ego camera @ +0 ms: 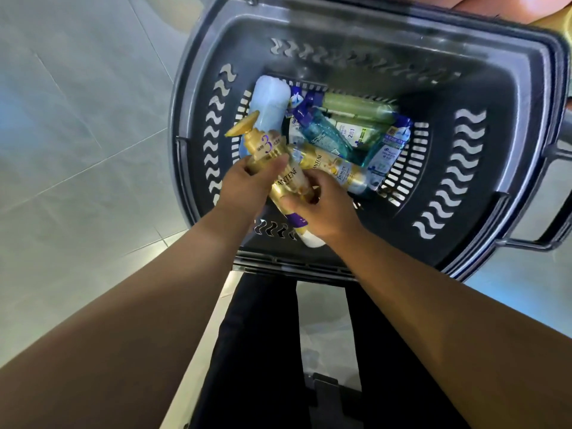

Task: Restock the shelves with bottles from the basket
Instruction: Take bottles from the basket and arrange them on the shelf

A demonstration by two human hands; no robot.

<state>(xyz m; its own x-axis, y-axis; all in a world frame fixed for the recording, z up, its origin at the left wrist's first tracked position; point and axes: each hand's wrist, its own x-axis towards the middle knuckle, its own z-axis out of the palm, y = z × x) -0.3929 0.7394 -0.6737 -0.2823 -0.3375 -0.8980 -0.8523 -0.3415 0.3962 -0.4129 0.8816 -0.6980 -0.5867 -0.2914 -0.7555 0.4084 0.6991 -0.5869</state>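
Gold Pantene bottle (280, 168): held by you over the near-left part of the grey basket (365, 35), cap pointing away. Your left hand (247, 184) wraps its upper body; your right hand (322, 209) closes around its lower end. Further bottles (340, 134) lie heaped on the basket floor, above pale floor tiles (77, 134).

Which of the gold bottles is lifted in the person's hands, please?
The gold pump-top bottle, gripped by both the left hand and right hand; the other gold bottle lies in the basket.
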